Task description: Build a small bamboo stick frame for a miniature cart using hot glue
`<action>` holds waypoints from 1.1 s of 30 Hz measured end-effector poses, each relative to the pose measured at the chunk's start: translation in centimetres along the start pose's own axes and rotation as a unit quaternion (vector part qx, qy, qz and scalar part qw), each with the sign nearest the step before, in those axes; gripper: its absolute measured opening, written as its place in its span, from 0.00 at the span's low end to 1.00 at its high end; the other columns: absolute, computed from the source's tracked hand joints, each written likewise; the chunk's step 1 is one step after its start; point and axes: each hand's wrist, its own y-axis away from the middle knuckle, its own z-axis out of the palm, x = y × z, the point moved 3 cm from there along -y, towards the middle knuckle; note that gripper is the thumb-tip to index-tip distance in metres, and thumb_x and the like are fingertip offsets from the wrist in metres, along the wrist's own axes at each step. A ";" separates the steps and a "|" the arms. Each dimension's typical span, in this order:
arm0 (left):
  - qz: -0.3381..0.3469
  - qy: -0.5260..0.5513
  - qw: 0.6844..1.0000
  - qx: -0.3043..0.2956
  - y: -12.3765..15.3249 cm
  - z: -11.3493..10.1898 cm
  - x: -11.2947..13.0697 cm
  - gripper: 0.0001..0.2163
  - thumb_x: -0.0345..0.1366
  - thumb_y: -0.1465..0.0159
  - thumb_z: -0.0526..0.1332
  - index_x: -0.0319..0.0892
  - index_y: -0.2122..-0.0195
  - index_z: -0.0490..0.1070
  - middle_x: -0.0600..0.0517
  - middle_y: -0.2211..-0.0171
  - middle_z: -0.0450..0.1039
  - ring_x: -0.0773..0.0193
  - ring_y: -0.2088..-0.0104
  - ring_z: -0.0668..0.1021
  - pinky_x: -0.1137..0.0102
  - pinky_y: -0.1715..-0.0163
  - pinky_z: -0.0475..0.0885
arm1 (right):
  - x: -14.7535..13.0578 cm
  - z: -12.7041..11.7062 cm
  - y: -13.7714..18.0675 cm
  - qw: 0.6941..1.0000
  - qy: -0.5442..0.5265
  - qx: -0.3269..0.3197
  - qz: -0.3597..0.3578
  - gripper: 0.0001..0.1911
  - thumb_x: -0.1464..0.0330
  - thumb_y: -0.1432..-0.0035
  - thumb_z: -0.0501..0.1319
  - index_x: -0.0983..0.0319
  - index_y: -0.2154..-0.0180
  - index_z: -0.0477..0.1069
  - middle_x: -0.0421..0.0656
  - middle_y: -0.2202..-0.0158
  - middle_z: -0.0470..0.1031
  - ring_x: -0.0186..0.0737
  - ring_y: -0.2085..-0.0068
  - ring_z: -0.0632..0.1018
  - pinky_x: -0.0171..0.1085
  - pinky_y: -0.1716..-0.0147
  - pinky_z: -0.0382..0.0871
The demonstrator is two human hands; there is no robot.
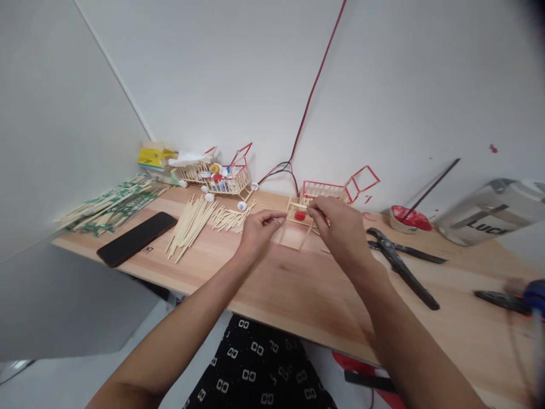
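Note:
My left hand (260,230) is closed in a pinch at the left side of a small frame of thin wooden sticks (290,246). From the other side my right hand (341,227) pinches at the frame's upper right, its fingertips partly hiding the sticks. Just behind the fingers lies a red bottle cap (300,216). A miniature stick cart with red-painted edges (326,190) stands beyond, partly covered by my right hand. To the left lie short cut sticks (232,218) and a pile of longer sticks (191,224).
Two small stick carts, the nearer cart (227,183) filled with bottle caps, stand by the wall. A black phone (136,238) and green-wrapped skewers (113,207) lie left. On the right are black-handled pliers (398,258), a bowl of red paint (411,220) and a grey container (489,213).

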 end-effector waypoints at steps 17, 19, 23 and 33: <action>-0.045 0.076 0.996 -0.032 -3.2 -0.1 2.3 0.11 0.41 0.50 0.68 0.39 0.69 0.77 0.50 0.71 0.76 0.68 0.71 0.73 0.74 0.73 0.66 | 0.2 0.1 0.0 1.000 0.000 -0.004 0.005 0.08 0.70 0.38 0.52 0.61 0.69 0.67 0.44 0.70 0.72 0.40 0.66 0.70 0.36 0.68 0.57; -0.041 0.070 0.996 -0.045 -3.1 0.1 2.2 0.12 0.42 0.50 0.68 0.39 0.69 0.77 0.50 0.71 0.75 0.68 0.71 0.73 0.74 0.73 0.67 | 0.2 0.1 0.0 1.000 -0.005 -0.002 0.002 0.08 0.70 0.39 0.52 0.60 0.69 0.67 0.43 0.70 0.71 0.40 0.67 0.70 0.36 0.68 0.57; -0.038 0.060 0.996 -0.058 -3.1 0.3 2.0 0.12 0.42 0.50 0.68 0.39 0.70 0.77 0.50 0.72 0.75 0.69 0.72 0.73 0.74 0.73 0.67 | 0.4 0.2 0.0 1.000 0.002 -0.007 0.007 0.08 0.69 0.38 0.52 0.61 0.68 0.67 0.43 0.69 0.72 0.40 0.66 0.70 0.36 0.68 0.57; -0.083 0.103 0.989 -0.066 -3.0 0.6 1.9 0.11 0.40 0.51 0.69 0.37 0.74 0.75 0.52 0.77 0.73 0.72 0.78 0.72 0.75 0.77 0.67 | 0.1 0.1 0.0 1.000 0.002 -0.009 0.007 0.08 0.70 0.39 0.52 0.61 0.68 0.67 0.44 0.68 0.73 0.41 0.65 0.70 0.36 0.68 0.57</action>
